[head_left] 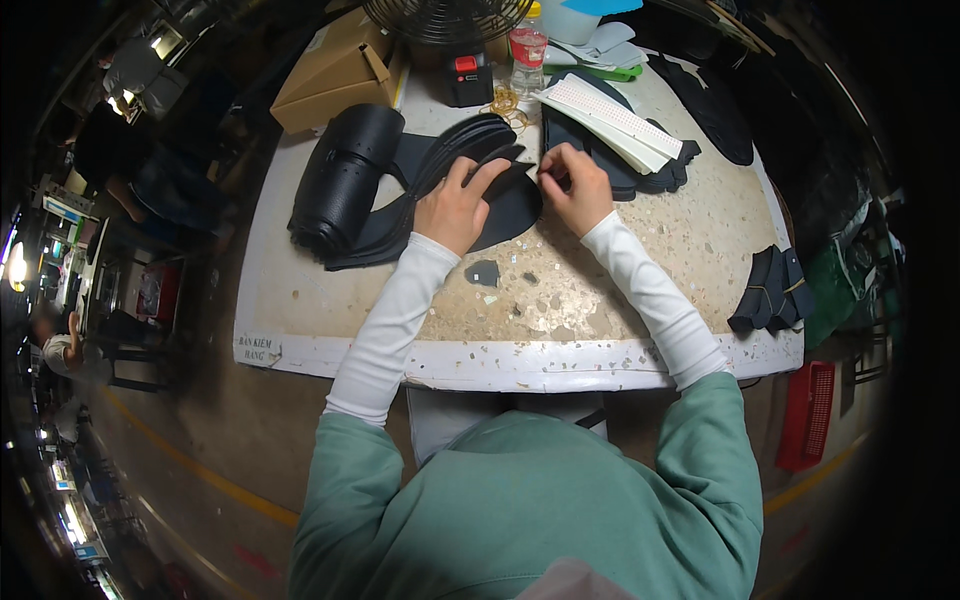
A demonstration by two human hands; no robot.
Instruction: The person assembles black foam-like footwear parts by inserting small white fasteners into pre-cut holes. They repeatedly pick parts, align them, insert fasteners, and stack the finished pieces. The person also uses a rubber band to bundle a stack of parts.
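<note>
Your left hand (455, 208) lies flat with its fingers spread on the flat black curved leather-like piece (505, 205), which sits at the centre of the speckled stone tabletop (620, 290), half over the fanned stack of similar black pieces (440, 160). Your right hand (575, 185) has its fingers pinched together at that piece's right edge; whether they clamp the edge itself or something small, I cannot tell. Keep the left palm pressing evenly so the piece stays flat, and work the edge with fingertips only.

Just left is a rolled bundle of perforated black sheets (345, 175). Behind your right hand a stack of white dotted strips (620, 122) rests on more dark cut pieces (655, 172), close enough to catch your knuckles. A small dark scrap (483, 272) lies near your left wrist. Farther back stand a clear plastic bottle (527, 52), a small black box with a red top (468, 78), some yellow rubber bands (503, 100) and a brown cardboard box (335, 72).
</note>
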